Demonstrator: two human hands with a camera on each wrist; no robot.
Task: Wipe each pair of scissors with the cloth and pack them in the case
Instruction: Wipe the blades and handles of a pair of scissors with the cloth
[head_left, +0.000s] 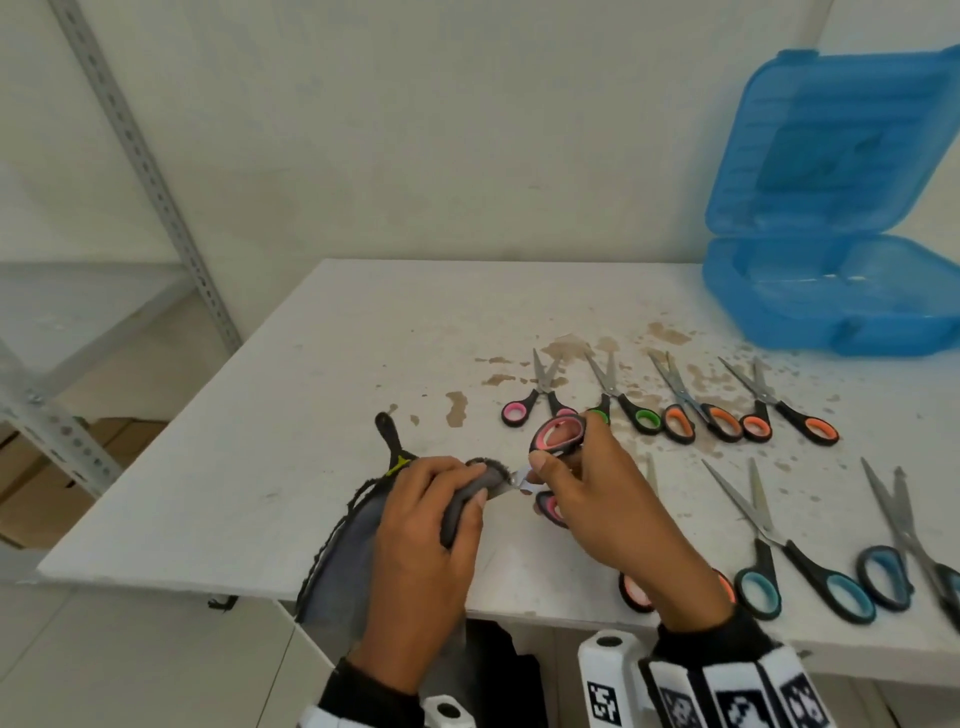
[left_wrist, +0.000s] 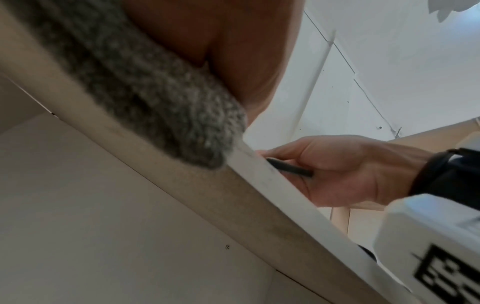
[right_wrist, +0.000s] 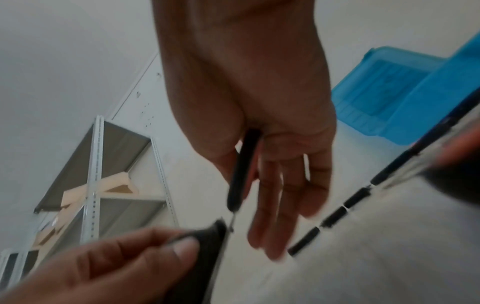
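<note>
The white table (head_left: 311, 415) is filling the middle of the head view, with the open blue case (head_left: 831, 296) sitting at upper right — well apart from both hands. Loose scissors are lying in two rows at right of centre. The grey cloth (head_left: 358, 540) is draping over the near table edge at lower centre. The left hand (head_left: 421, 535) is pinching a fold of cloth round the blades; the right hand (head_left: 597, 499) is gripping the pink-handled scissors (head_left: 558, 434) by the handles. The long axis is running left-right, blades pointing left into the cloth — packing likely falls to the right hand, nearer the case.
</note>
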